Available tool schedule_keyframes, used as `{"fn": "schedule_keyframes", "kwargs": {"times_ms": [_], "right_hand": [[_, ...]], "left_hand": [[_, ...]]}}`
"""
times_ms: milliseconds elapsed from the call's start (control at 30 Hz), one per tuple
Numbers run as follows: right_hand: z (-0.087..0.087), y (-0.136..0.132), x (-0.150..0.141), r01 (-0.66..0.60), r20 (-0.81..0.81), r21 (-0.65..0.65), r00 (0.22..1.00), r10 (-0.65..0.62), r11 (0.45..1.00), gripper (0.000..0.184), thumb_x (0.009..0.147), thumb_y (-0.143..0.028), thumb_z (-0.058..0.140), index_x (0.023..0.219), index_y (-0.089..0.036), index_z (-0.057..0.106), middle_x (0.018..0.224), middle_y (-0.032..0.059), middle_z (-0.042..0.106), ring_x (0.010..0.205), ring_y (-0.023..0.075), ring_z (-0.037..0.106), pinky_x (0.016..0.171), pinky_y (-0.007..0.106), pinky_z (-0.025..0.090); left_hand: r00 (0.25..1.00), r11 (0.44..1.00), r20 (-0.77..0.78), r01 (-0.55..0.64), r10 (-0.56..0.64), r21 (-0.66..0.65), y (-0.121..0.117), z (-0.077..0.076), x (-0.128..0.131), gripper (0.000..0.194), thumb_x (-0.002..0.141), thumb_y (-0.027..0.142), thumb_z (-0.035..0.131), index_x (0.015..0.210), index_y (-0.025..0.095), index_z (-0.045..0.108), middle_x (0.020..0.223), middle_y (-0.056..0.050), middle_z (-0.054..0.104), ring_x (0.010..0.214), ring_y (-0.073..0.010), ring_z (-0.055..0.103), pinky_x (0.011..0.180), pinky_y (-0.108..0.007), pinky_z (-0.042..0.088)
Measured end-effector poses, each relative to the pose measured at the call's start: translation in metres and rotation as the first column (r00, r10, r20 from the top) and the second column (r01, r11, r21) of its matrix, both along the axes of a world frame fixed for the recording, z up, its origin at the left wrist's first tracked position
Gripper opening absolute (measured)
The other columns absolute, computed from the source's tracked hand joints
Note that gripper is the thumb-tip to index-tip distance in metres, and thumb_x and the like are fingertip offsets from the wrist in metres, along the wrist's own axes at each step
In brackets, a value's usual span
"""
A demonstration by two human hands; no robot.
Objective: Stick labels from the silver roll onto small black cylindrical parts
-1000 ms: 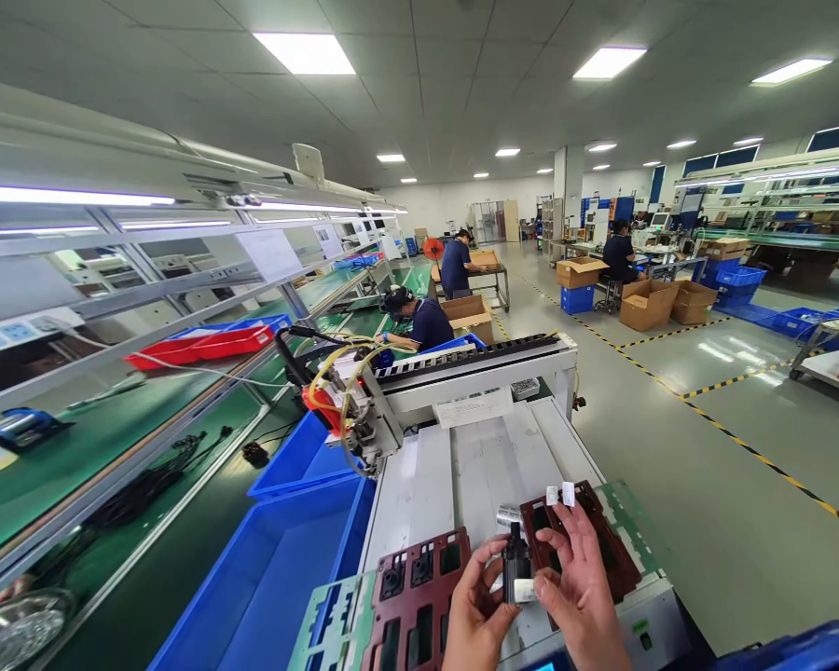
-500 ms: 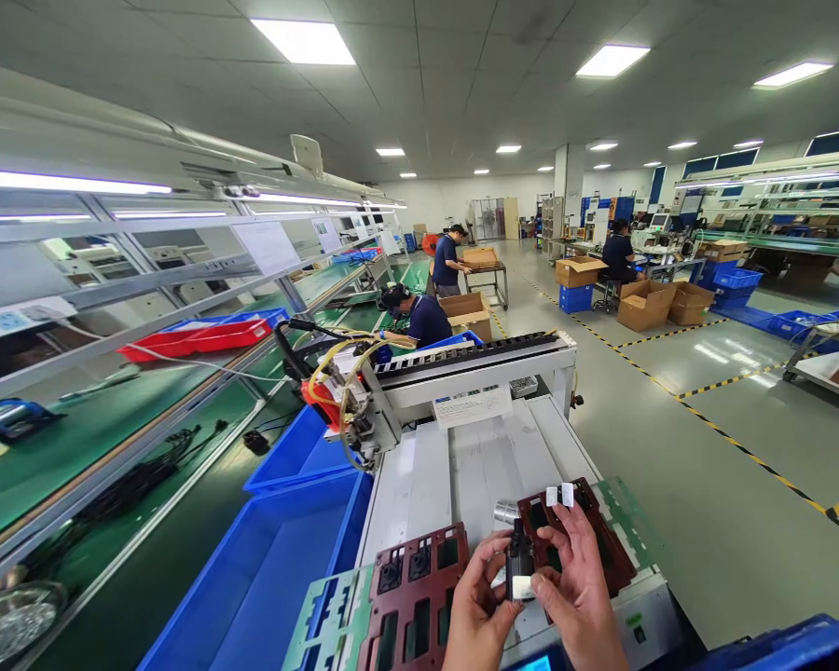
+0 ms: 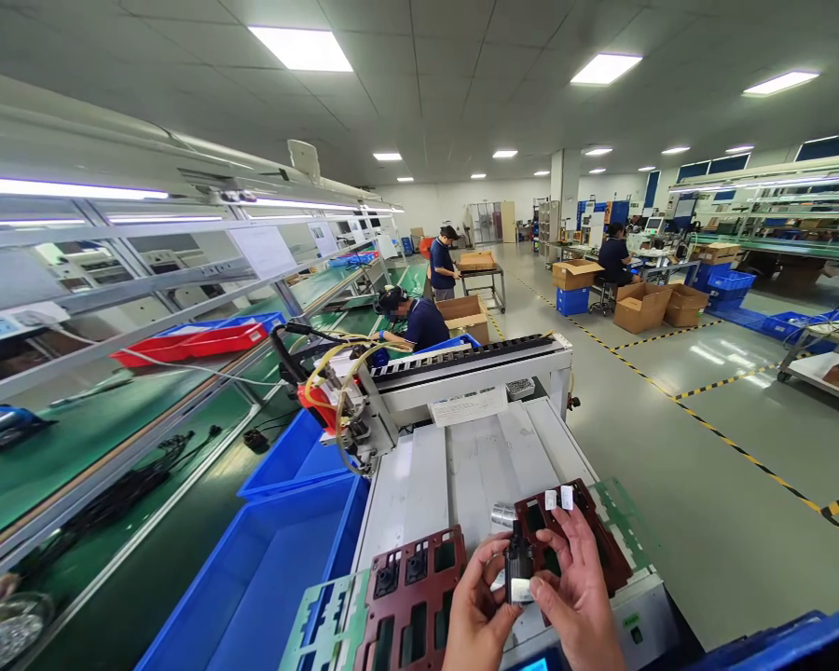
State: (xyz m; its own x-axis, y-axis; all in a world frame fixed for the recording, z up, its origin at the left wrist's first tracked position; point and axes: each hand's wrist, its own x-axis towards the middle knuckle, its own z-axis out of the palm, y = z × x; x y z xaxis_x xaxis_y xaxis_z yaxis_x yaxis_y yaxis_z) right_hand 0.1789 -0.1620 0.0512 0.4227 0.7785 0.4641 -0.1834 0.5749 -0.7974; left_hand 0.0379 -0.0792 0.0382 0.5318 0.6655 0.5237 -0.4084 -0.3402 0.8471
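My left hand grips a small black plastic part with a narrower top, holding it upright between thumb and fingers. A white label lies across the lower part of its side. At the label's edge is the thumb of my right hand, and its index finger curls close to the part. Two more white labels cling to the raised fingertips of that hand. Below and left of my hands is a dark red fixture plate with two black parts in its upper slots. A second dark red plate sits behind my right hand.
A white gantry machine spans the bed ahead, its tool head at the left. Blue bins stand on the left. A shiny metal cylinder lies beyond my fingers. A co-worker bends forward behind the machine.
The camera view has shifted slightly. Both hands and the black part keep nearly the same position, with no visible change in the hold.
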Motion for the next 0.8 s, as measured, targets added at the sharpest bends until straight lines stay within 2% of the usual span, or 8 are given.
{"fn": "schedule_keyframes", "kwargs": {"times_ms": [233,367,467,567,633,733,767,800], "right_hand": [[-0.002,-0.003,0.003,0.047,0.064,-0.014,0.997,-0.046,0.999,0.076,0.099,-0.040,0.064,0.157,-0.050,0.016,0.166,0.0060,0.014,0.140,0.0258,0.041,0.091,0.034,0.060],[0.013,-0.012,-0.006,0.117,-0.002,-0.020,0.993,-0.117,0.993,0.075,0.096,-0.044,0.067,0.156,-0.048,0.023,0.166,0.0040,0.020,0.138,0.0245,0.042,0.087,0.031,0.060],[0.027,-0.019,-0.019,0.187,-0.062,-0.026,0.980,-0.189,0.982,0.073,0.094,-0.046,0.069,0.155,-0.044,0.029,0.164,0.0040,0.025,0.137,0.0230,0.044,0.083,0.028,0.060],[0.033,-0.023,-0.031,0.277,-0.014,-0.032,0.961,-0.277,0.960,0.073,0.095,-0.043,0.067,0.157,-0.039,0.027,0.154,0.0098,0.038,0.131,0.0207,0.054,0.086,0.027,0.060],[0.033,-0.026,-0.035,0.328,0.025,-0.020,0.945,-0.328,0.944,0.073,0.097,-0.041,0.064,0.158,-0.038,0.025,0.145,0.0106,0.045,0.119,0.0174,0.061,0.086,0.027,0.060],[0.028,-0.026,-0.033,0.351,0.051,-0.036,0.936,-0.349,0.936,0.074,0.097,-0.042,0.063,0.159,-0.039,0.022,0.143,0.0092,0.046,0.093,0.0097,0.064,0.086,0.026,0.058],[0.025,-0.026,-0.030,0.349,0.065,-0.068,0.936,-0.345,0.935,0.076,0.096,-0.043,0.064,0.159,-0.040,0.021,0.144,0.0085,0.045,0.089,0.0082,0.062,0.088,0.026,0.057],[0.020,-0.024,-0.026,0.345,0.085,-0.089,0.937,-0.337,0.935,0.081,0.094,-0.046,0.066,0.159,-0.040,0.020,0.147,0.0082,0.042,0.093,0.0099,0.062,0.091,0.027,0.056]], "left_hand": [[1.000,1.000,-0.018,-0.018,0.018,-0.003,-0.001,-0.003,0.000,0.058,0.091,0.019,0.075,0.140,0.039,0.052,0.150,-0.010,0.042,0.143,-0.0326,0.048,0.103,-0.030,0.053],[0.999,0.999,0.009,0.038,-0.038,-0.015,0.000,-0.009,-0.002,0.059,0.091,0.020,0.074,0.142,0.040,0.051,0.151,-0.010,0.039,0.146,-0.0335,0.044,0.106,-0.033,0.051],[0.999,0.999,-0.005,0.048,-0.048,-0.004,0.000,-0.007,-0.002,0.059,0.092,0.019,0.074,0.142,0.040,0.050,0.153,-0.010,0.038,0.147,-0.0331,0.042,0.108,-0.034,0.050],[0.999,0.999,0.009,0.049,-0.049,0.020,-0.003,0.001,-0.002,0.056,0.092,0.022,0.074,0.141,0.039,0.051,0.152,-0.011,0.040,0.146,-0.0327,0.045,0.106,-0.032,0.051],[0.998,0.998,0.037,0.052,-0.053,0.029,-0.006,0.005,-0.001,0.055,0.091,0.024,0.075,0.139,0.038,0.052,0.149,-0.011,0.043,0.142,-0.0304,0.050,0.105,-0.030,0.051],[0.995,0.998,0.077,0.056,-0.056,0.009,-0.009,0.009,-0.001,0.055,0.089,0.020,0.077,0.136,0.036,0.054,0.146,-0.010,0.049,0.135,-0.0270,0.057,0.106,-0.031,0.050],[0.993,0.997,0.087,0.075,-0.074,-0.011,-0.010,0.009,-0.001,0.056,0.089,0.018,0.076,0.137,0.035,0.054,0.145,-0.011,0.051,0.132,-0.0267,0.059,0.106,-0.032,0.050],[0.990,0.994,0.092,0.106,-0.103,-0.033,-0.011,0.009,0.000,0.057,0.088,0.016,0.076,0.137,0.035,0.053,0.145,-0.011,0.052,0.131,-0.0272,0.059,0.106,-0.033,0.049]]}}
